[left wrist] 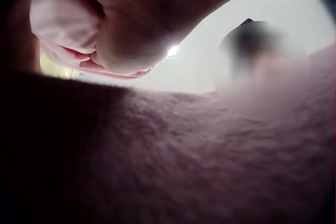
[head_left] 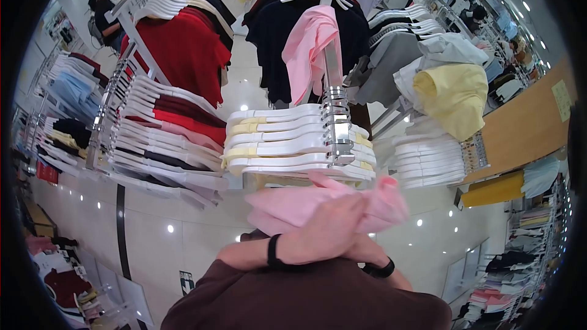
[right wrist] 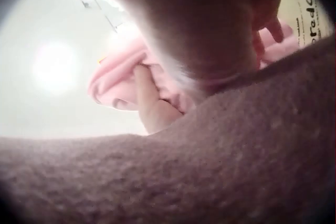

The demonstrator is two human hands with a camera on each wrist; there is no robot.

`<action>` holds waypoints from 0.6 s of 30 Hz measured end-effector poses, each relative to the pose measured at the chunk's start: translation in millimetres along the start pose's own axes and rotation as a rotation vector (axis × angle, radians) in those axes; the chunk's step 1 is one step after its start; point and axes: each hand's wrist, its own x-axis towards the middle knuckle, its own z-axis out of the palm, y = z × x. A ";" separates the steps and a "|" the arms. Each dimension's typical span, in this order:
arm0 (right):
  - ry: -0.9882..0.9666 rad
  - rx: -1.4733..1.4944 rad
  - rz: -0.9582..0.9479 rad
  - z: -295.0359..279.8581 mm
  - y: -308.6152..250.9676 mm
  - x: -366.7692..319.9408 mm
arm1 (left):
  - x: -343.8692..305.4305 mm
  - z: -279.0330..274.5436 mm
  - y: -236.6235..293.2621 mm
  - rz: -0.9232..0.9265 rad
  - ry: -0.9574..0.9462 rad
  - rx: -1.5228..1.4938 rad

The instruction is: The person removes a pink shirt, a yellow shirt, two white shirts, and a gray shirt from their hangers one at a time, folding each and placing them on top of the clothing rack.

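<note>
A bunched pink garment (head_left: 293,205) is held up in front of the chest in the head view, its right end blurred. My left hand (head_left: 324,229) lies over it, fingers bent onto the cloth. Crossing beneath is my right hand (head_left: 365,249), largely hidden by the left in that view. The left wrist view has my left hand (left wrist: 136,24) close against pink cloth (left wrist: 65,19). In the right wrist view my right hand (right wrist: 210,29) is beside the pink cloth (right wrist: 118,79), and a digit presses into its folds; whose it is I cannot tell.
White hangers (head_left: 281,137) fill the rack arm just ahead, with another pink garment (head_left: 309,49) draped above. Red clothes (head_left: 183,49) hang left. A yellow garment (head_left: 452,95) lies over the right rack, near a wooden panel (head_left: 532,122). A person (head_left: 105,15) stands far left.
</note>
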 end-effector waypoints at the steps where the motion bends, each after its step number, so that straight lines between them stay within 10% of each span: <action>1: -0.007 -0.007 0.008 -5.6 1.1 -4.4 | 5.1 13.8 4.6 0.039 -0.086 -0.173; 11: 0.729 0.624 -0.354 -59.3 -6.8 -33.7 | 24.6 -49.5 17.8 0.433 -0.191 -0.554; 14: 1.037 0.851 -0.485 -99.7 -28.4 -49.1 | -5.9 -87.5 -15.1 0.091 -0.009 -0.394; 18: 1.193 0.411 -0.824 -146.8 -142.1 -34.3 | -50.6 -93.4 -73.1 -0.238 0.133 -0.362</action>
